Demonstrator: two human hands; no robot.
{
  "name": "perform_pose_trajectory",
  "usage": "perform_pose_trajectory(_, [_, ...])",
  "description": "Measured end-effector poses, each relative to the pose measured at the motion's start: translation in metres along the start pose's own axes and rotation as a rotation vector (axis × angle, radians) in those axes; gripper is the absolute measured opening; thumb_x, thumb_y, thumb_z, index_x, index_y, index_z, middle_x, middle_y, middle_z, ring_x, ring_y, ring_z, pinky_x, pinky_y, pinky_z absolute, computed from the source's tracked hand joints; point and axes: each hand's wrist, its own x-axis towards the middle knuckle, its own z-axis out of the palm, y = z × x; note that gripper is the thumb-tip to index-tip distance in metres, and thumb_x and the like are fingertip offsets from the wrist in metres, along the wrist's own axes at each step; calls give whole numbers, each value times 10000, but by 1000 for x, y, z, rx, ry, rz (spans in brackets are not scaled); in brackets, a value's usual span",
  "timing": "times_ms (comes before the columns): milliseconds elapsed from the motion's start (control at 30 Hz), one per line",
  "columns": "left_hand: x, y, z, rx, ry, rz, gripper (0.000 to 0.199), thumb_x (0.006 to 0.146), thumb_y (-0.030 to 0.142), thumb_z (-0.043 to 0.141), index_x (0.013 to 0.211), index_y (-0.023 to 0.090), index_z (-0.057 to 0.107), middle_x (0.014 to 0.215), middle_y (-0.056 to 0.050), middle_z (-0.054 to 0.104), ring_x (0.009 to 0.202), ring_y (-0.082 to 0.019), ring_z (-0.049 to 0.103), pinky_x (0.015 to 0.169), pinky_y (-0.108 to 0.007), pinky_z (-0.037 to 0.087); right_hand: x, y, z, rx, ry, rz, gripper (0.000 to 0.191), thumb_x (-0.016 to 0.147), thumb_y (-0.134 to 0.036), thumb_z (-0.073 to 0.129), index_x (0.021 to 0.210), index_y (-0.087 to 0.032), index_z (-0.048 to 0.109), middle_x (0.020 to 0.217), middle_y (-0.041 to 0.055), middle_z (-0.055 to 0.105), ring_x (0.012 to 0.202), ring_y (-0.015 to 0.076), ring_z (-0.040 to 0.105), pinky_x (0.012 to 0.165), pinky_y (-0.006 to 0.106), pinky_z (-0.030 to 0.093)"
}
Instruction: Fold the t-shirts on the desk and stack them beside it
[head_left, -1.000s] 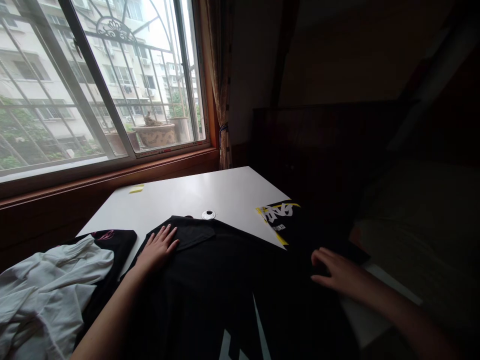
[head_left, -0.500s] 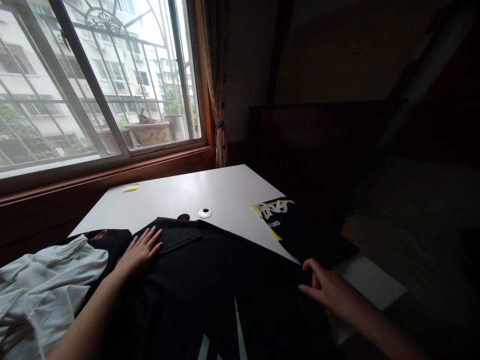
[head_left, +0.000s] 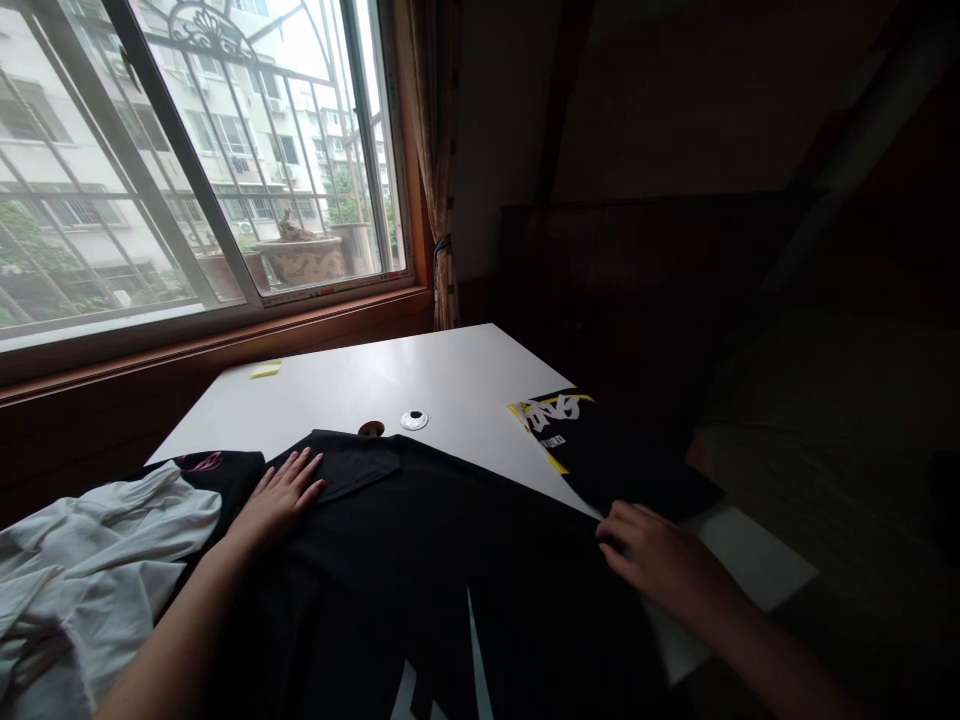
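A black T-shirt (head_left: 450, 530) with a pale angular print lies spread over the near part of the white table, its lower part running out of view. My left hand (head_left: 285, 492) rests flat on its far left part, fingers stretched, beside what looks like a sleeve. At the shirt's right edge, my right hand (head_left: 645, 550) is closed, with thumb and fingers pinching the cloth. Just beyond it lies a folded black garment (head_left: 622, 450) with white lettering and yellow trim, partly hanging over the table's right edge.
Crumpled white cloth (head_left: 112, 540) and a black piece with a pink mark (head_left: 225, 468) lie at left. The white table (head_left: 450, 370) has a round hole (head_left: 371, 428), a silver disc (head_left: 415, 419) and a yellow slip (head_left: 266, 369). A window (head_left: 225, 150) stands behind.
My right hand has closed its thumb and fingers on the shirt's right edge. My left hand stays flat on the cloth. The view has shifted slightly.
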Motion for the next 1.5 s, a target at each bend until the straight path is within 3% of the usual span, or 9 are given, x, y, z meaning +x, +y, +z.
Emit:
perform_pose_trajectory(100, [-1,1,-1,-6,0,-1,645,1045,539,262,1634,279,225,1718,-30,155,1587,-257,162,1262,-510,172,12,5,-9,71,135,9,109,910,-290,554,885,-267,658,945,44,689,910,249,669,836,393,522])
perform_pose_trajectory(200, [-1,2,-3,-9,-26,-9,652,1043,532,272,1637,270,215,1720,-33,138,1589,-258,148,1263,-507,167,31,17,-17,260,240,154,157,925,-399,551,952,-266,630,945,47,713,902,253,689,821,384,539])
perform_pose_trajectory(333, [-2,5,-4,-13,-31,-28,656,1042,542,254,1639,271,213,1723,-33,130,1591,-262,140,1263,-519,160,66,40,-11,510,249,364,269,891,-505,585,1015,-267,610,934,44,739,868,257,708,769,368,555])
perform_pose_trajectory(500, [-3,16,-8,-33,-22,-77,656,1040,543,251,1636,268,236,1724,-51,137,1591,-270,138,1259,-530,158,116,69,8,740,221,496,239,883,-424,610,1027,-234,604,939,67,746,899,262,716,785,367,560])
perform_pose_trajectory(867, [5,47,-11,-37,-5,-227,668,1046,530,230,1638,218,238,1721,-108,155,1589,-321,137,1232,-588,196,222,100,28,589,219,553,191,904,-291,630,1083,-229,605,967,62,721,875,228,673,809,346,530])
perform_pose_trajectory(1067, [4,51,-8,-45,-25,-310,710,1035,581,208,1639,209,238,1720,-134,151,1575,-378,165,1203,-627,234,273,98,38,439,189,564,220,925,-294,615,1133,-221,610,985,71,685,883,234,637,840,358,486])
perform_pose_trajectory(1233, [-2,44,-6,-38,-15,-328,708,1038,576,197,1641,206,229,1725,-130,134,1580,-377,141,1217,-613,210,278,88,50,424,102,534,360,949,-341,612,1277,-198,571,1086,124,691,1001,283,644,913,400,474])
perform_pose_trajectory(1400, [-3,40,-5,-23,13,-318,703,1039,574,202,1642,214,228,1725,-134,145,1583,-359,140,1224,-596,204,248,91,50,538,-63,478,609,910,-425,688,1430,-183,482,1137,148,712,966,283,685,860,398,531])
perform_pose_trajectory(1500, [-1,38,-4,-23,20,-324,701,1039,570,199,1642,213,228,1725,-137,143,1583,-360,141,1223,-598,207,230,93,46,635,-149,417,584,923,-329,668,1459,-232,458,1113,104,743,886,234,715,777,340,564])
